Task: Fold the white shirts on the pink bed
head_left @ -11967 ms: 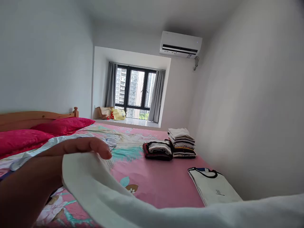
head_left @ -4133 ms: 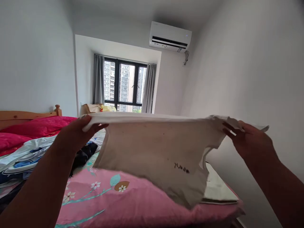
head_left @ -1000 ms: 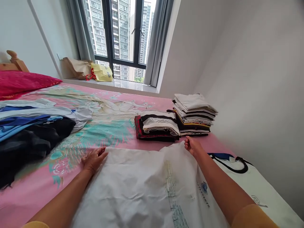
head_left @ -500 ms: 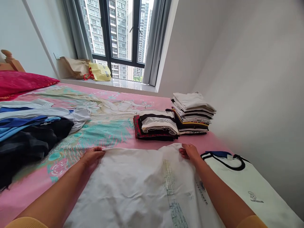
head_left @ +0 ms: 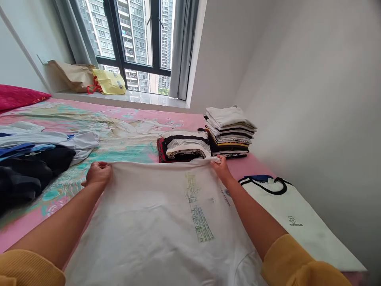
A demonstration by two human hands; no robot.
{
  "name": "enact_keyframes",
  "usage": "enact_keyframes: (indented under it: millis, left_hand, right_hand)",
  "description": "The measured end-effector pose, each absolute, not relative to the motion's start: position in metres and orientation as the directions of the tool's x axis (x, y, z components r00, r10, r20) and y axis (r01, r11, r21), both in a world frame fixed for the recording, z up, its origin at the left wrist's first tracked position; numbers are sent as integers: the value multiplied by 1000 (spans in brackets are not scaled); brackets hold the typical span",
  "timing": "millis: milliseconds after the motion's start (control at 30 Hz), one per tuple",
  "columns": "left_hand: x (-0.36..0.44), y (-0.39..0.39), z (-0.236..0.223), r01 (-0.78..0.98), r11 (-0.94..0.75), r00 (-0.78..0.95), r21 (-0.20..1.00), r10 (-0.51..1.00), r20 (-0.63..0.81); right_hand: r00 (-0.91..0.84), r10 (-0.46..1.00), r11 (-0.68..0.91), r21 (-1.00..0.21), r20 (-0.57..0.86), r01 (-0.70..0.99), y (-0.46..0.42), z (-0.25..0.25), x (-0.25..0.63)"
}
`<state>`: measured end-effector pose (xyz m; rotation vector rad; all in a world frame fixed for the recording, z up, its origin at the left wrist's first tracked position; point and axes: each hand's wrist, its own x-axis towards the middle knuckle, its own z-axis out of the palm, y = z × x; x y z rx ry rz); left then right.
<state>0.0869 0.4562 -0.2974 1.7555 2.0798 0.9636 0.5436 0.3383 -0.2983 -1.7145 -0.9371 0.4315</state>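
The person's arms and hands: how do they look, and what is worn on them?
The left hand and right hand wear no gloves, and no watch or bracelet shows. The left sleeve and right sleeve are mustard yellow, with no visible markings.

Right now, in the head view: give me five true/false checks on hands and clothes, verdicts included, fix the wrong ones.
1. The left hand grips a far corner of the white garment. True.
2. The right hand is off the garment. False: its fingers pinch the opposite far corner.
3. The black-collared shirt lies to the right of the white garment. True.
4. The white-topped stack is lower than the neighbouring stack. False: it is taller.
5. The yellow bag hangs from the curtain. False: it rests on the windowsill.
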Motion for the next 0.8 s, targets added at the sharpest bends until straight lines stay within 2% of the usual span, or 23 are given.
enact_keyframes:
  millis: [67, 100, 133, 200, 233, 300, 333, 400, 467, 533, 633, 733, 800]
  left_hand:
    - [99, 443, -292, 791, 94, -284, 605, 932, 226]
    - [108, 431, -292, 809, 29, -227, 587, 936, 268]
    - [117, 413, -294, 828, -96, -107, 552, 940, 324]
    - [133, 369, -306, 777, -443, 246, 448, 868, 431]
    - [138, 345, -314, 734, -544, 376, 407, 824, 423]
    - [135, 298, -333, 719, -618, 537, 319, 785, 310]
    - [126, 278, -343, 750, -606, 563, 266, 795, 224]
    - [98, 250, -360, 812, -557, 551, 172, 830, 86]
    - [63, 235, -372, 874, -478, 477, 88, 878, 33]
    - [36, 227, -377, 931, -365, 364, 19, 930, 46]
    - [29, 211, -372, 978, -206, 209, -32, 973, 100]
    - [43, 184, -363, 946, -321, 323, -39, 941, 98]
    - [44, 166, -360, 914, -406, 407, -33, 912, 56]
  right_hand:
    - [565, 800, -101, -884, 201, 457, 325, -300, 525]
    - [507, 826, -78, -842, 246, 534, 312, -301, 512]
    - [419, 858, -37, -777, 298, 628, 297, -302, 496]
    - [154, 930, 89, -609, 335, 789, 261, -308, 466]
    - [18, 959, 144, -539, 283, 830, 244, -313, 456]
    - [-171, 981, 194, -458, 92, 868, 214, -324, 452]
    - [-174, 985, 157, -420, -2, 894, 204, -330, 460]
    - [29, 994, -59, -301, -104, 952, 193, -339, 492]
    - [303, 947, -319, -185, -107, 930, 190, -341, 527]
    - [436, 892, -449, -128, -121, 884, 189, -337, 545]
    - [420, 906, -424, -142, -58, 895, 180, -328, 526]
    - [217, 973, -228, -222, -75, 948, 157, -330, 490]
    - [181, 978, -200, -211, -106, 957, 134, -340, 482]
